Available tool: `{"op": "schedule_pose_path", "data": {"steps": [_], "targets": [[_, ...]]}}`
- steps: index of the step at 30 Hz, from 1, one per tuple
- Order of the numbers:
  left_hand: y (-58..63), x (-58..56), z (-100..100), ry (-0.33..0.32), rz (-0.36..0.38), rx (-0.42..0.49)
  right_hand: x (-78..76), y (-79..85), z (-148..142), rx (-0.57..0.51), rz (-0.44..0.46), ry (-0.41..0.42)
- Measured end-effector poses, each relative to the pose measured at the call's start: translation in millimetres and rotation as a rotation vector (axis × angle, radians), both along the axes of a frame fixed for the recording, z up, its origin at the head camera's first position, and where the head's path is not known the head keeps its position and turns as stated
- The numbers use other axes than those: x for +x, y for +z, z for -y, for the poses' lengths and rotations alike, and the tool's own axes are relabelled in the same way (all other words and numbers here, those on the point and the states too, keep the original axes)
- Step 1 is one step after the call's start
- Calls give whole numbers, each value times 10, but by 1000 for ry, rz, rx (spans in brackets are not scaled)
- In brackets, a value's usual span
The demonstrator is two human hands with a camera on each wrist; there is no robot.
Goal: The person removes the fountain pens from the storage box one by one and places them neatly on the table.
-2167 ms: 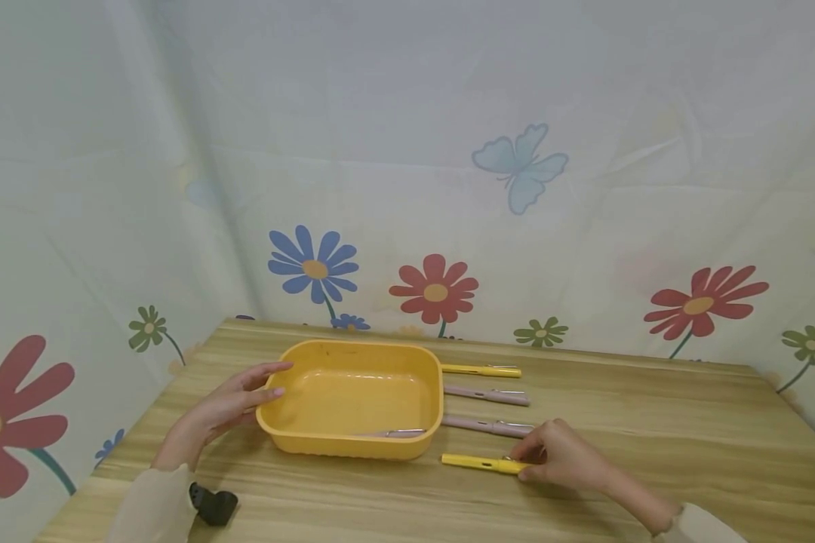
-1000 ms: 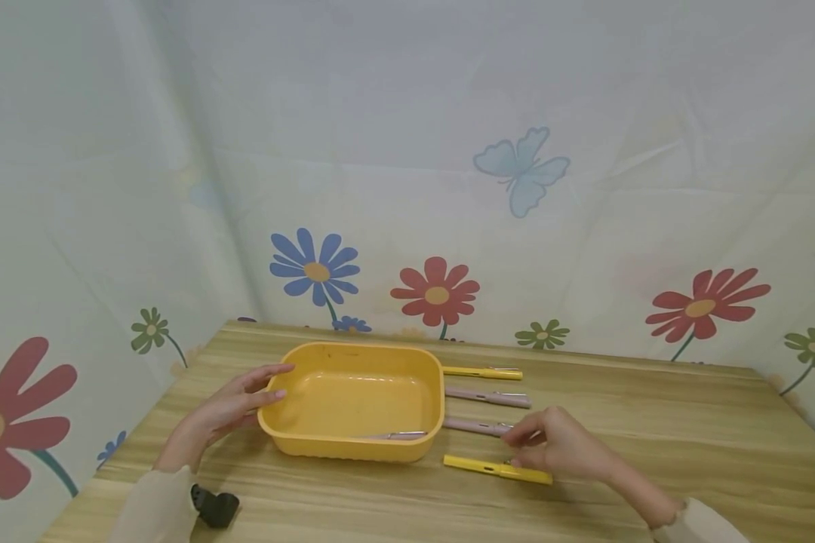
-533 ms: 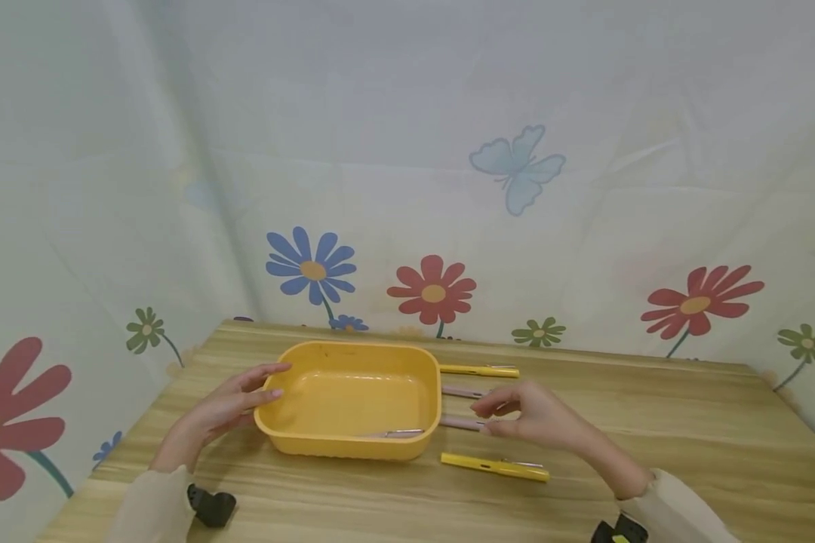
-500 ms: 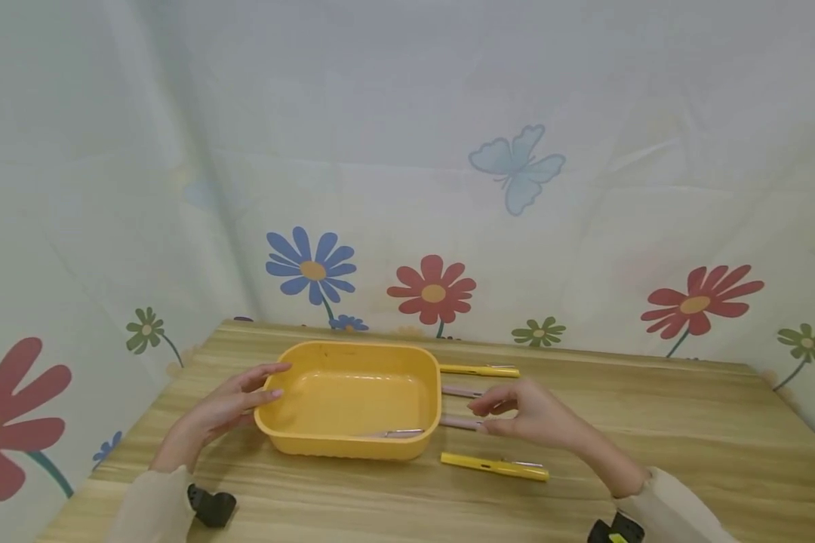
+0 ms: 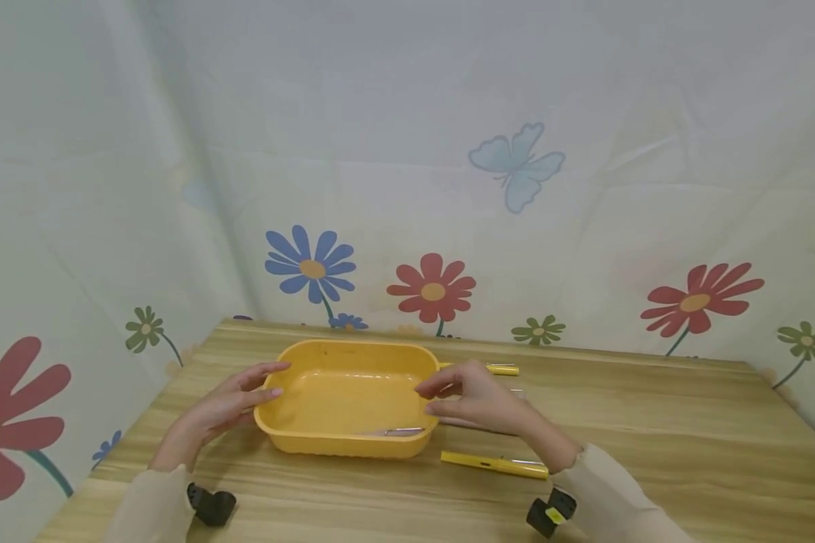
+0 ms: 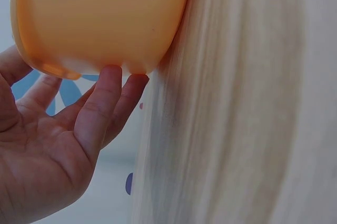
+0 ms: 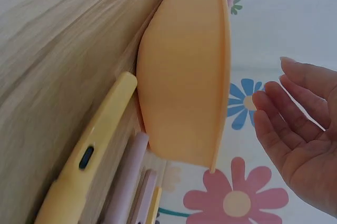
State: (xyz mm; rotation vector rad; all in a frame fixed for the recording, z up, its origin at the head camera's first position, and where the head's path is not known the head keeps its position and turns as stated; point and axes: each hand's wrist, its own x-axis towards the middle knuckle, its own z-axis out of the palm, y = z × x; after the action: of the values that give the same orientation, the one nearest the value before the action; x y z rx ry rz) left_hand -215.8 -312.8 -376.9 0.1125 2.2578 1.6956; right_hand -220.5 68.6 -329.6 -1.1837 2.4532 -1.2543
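Note:
A yellow plastic basket (image 5: 353, 446) stands on the wooden table. My left hand (image 5: 227, 403) holds its left end; in the left wrist view fingertips (image 6: 110, 74) press the outer wall. My right hand (image 5: 478, 396) is over the basket's right rim with loosely bent fingers and nothing in them; in the right wrist view it stands apart from the rim. One mauve pen (image 5: 404, 432) lies inside the basket, along the near wall. Right of the basket lie a near yellow pen (image 5: 494, 464), a far yellow pen (image 5: 505, 369) and two mauve pens (image 7: 126, 176), which my right hand partly covers.
A flower-patterned cloth (image 5: 584, 226) hangs behind and to the left of the wooden table (image 5: 686, 430). Black devices sit at my left wrist (image 5: 212, 505) and right wrist (image 5: 552, 513).
My right hand has let go of the near yellow pen, leaving it on the table, and moved left and away from me over the mauve pens to the basket rim. My left hand stays put.

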Motion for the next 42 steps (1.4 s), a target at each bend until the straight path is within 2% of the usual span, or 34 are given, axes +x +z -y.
{"op": "schedule_pose_path", "data": {"steps": [6,17,27,33,42], "targets": [[-1,-14,-1,-3,-2,-1,-67,-60,195,-9,-13,26],[-22,-24,9,-4,-2,-6,-129,-178,504,-35,76,52],[-14,-17,3,8,2,-13,-170,-290,698,64,18,90],[-19,-21,4,20,-2,-37,-198,-350,775,164,-5,92],[-21,-23,15,14,-2,-15,-218,-393,862,281,-62,124]]}}
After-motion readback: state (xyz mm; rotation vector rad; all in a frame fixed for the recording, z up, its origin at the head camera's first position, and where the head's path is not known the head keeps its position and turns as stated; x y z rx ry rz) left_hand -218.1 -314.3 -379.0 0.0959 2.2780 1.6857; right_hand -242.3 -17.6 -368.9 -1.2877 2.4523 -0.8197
